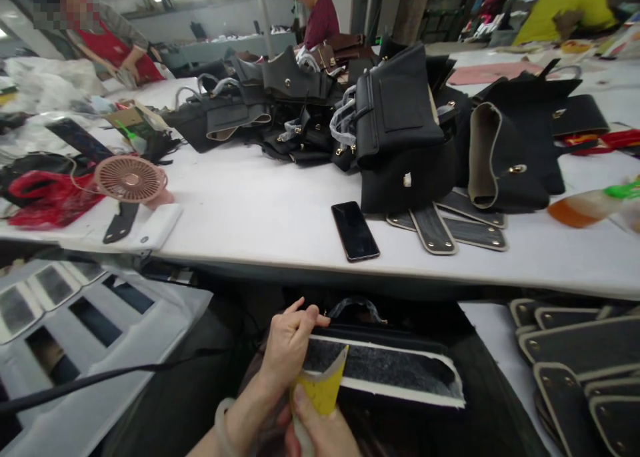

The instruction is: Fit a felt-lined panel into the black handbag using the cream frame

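A black handbag [400, 330] lies across my lap, its long base facing up. That base [373, 367] is a dark strip with white borders along both long sides. At its left end my left hand [287, 343] grips the bag, some fingers curled and others stretched out; the exact hold is partly hidden. My right hand [325, 433] pinches a yellow scraper [323, 390] with a concave edge, held over the left part of the strip. A clear-wrapped handle [355, 303] shows behind the bag.
Dark studded panels [575, 343] are stacked at right; pale-framed pieces [53, 287] lie on a white board at left. On the table are a phone [355, 230], a pink fan [131, 179], several black handbags [405, 110] and an orange bottle [583, 207]. People work beyond.
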Demonstrator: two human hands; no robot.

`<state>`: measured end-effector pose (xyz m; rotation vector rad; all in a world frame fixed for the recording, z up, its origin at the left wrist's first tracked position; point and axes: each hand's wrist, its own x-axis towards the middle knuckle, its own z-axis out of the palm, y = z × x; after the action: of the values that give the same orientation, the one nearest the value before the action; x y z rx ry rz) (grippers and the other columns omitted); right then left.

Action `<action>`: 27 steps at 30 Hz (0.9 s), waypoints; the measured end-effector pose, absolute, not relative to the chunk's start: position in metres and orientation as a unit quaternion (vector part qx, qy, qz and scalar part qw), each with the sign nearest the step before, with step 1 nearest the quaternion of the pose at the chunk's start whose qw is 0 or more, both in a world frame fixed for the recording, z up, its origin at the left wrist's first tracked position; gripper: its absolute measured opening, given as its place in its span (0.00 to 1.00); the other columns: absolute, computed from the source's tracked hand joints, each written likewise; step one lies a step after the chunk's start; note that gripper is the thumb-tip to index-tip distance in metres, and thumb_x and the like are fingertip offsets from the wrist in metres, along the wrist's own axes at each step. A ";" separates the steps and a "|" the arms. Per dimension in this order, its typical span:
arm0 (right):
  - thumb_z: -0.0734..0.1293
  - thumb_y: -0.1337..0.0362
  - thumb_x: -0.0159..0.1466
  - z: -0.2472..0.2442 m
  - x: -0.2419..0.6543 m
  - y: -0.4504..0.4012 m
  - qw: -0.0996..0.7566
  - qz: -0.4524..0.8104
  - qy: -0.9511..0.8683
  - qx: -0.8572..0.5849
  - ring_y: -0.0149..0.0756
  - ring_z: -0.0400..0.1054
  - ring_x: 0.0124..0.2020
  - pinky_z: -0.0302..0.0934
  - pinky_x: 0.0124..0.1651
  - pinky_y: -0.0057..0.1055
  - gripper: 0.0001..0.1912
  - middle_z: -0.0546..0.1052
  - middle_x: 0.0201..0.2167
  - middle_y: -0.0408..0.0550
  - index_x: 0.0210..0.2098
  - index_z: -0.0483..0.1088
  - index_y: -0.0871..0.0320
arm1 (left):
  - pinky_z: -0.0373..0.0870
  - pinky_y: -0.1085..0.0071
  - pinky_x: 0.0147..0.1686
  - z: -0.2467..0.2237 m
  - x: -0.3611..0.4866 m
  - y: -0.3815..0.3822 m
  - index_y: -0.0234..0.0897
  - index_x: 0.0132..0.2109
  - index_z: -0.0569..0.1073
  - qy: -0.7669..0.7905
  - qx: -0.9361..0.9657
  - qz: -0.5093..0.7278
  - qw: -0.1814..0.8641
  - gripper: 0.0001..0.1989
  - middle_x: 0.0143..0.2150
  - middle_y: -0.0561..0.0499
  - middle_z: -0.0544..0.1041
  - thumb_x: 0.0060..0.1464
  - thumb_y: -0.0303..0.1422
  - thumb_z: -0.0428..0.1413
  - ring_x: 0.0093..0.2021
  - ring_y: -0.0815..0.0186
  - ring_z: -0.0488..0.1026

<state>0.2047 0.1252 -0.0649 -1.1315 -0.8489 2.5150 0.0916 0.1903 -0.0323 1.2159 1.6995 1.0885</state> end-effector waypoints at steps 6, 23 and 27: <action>0.63 0.26 0.48 -0.025 0.239 0.138 0.162 0.835 -0.320 -0.417 0.28 0.60 0.17 0.54 0.23 0.24 0.41 0.66 0.15 0.43 0.31 0.68 0.63 | 0.55 0.53 0.64 -0.044 0.088 0.167 0.36 0.48 0.78 0.552 0.186 0.631 0.512 0.29 0.53 0.43 0.77 0.62 0.52 0.42 0.58 0.53 0.69; 0.66 0.61 0.66 0.001 0.104 0.402 0.105 0.321 -0.760 -0.555 0.46 0.62 0.54 0.61 0.54 0.47 0.19 0.63 0.58 0.54 0.54 0.63 0.59 | 0.48 0.62 0.67 -0.065 0.103 0.100 0.45 0.66 0.60 0.577 0.304 0.593 0.472 0.35 0.69 0.53 0.57 0.53 0.45 0.59 0.69 0.56 0.49; 0.67 0.62 0.64 -0.006 0.091 0.407 0.088 0.248 -0.815 -0.516 0.51 0.53 0.60 0.49 0.60 0.52 0.19 0.61 0.60 0.54 0.53 0.65 0.59 | 0.51 0.66 0.66 -0.062 0.107 0.102 0.45 0.65 0.60 0.611 0.317 0.579 0.438 0.33 0.68 0.52 0.59 0.54 0.42 0.59 0.69 0.58 0.50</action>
<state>0.0911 0.4073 -0.0056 -1.5365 -2.4276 0.7382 0.1071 0.1025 -0.0616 0.7878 1.5196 1.4386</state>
